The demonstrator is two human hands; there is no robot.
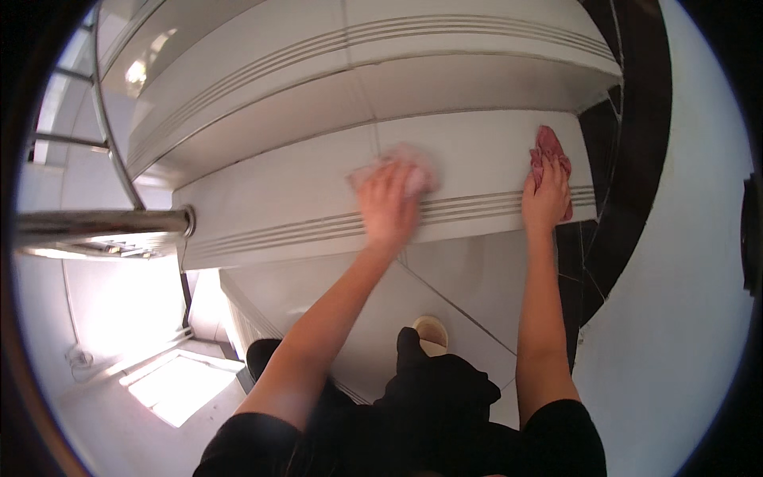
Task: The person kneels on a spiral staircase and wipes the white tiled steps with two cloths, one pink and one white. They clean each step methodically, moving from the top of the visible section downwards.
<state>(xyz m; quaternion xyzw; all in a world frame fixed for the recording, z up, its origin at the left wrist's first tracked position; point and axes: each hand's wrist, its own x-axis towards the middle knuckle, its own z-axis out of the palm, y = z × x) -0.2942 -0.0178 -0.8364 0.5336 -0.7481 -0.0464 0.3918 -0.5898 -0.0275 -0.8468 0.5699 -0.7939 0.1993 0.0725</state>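
My left hand (388,200) presses a pale pink cloth (411,161) onto the tread of a white tiled stair step (286,185). Both hand and cloth are blurred. Toward the right end of the same step, my right hand (547,200) rests on a crumpled dark pink cloth (549,143), its fingers over the lower part. One edge of that cloth hangs by the grooved nosing (471,206). The palms and the undersides of both cloths are hidden.
Above rises another white step (417,36). A black tile skirting (641,131) borders the white wall (685,286) on the right. A metal railing post (107,222) stands at the left. Below, a slipper (430,331) shows on the tiled floor (465,274).
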